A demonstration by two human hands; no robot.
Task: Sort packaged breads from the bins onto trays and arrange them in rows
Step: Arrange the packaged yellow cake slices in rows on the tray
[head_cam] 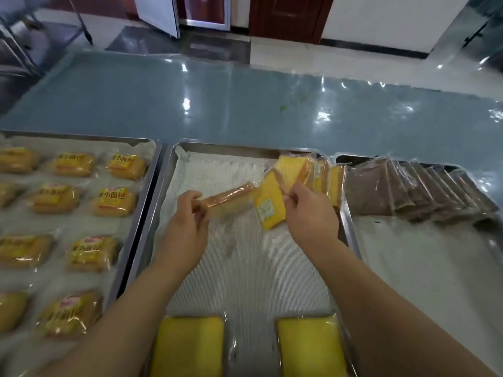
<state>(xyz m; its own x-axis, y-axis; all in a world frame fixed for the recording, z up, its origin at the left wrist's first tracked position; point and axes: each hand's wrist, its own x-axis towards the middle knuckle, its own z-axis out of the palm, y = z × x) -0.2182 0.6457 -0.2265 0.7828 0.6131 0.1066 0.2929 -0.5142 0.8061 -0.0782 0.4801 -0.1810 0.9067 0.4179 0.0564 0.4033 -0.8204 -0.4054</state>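
Packaged breads (310, 346) lie on 3 trays set side by side on a glossy blue-green table (245, 104)

Left steel tray (152, 170): golden buns in clear wrap w/ yellow printed labels (73, 164), flat, in spaced rows

Middle steel tray (217, 146): lined w/ a white mesh sheet (245, 254), mostly bare. At its far right corner a leaning row of yellow cake slices in clear wrap (324, 170), overlapped like tiles. At its near edge 2 more yellow slices lie flat, well apart, one near-left (190, 346) & one near-right

Right steel tray (351, 229): row of brown bread slices in clear wrap (408, 191), overlapped along the far side; rest of the liner bare

Both hands are over the middle tray, forearms reaching in from the near edge. Left hand (187, 219), fingers curled, pinches one end of a clear-wrapped slice seen edge-on, orange-brown crust up (231, 198), held above the mesh & pointing toward the right hand. Right hand (310, 213), fingers curled, grips a yellow wrapped slice w/ a small white sticker (269, 208), tilted, just beside the leaning row. The 2 held packs nearly meet; contact unclear (motion blur)
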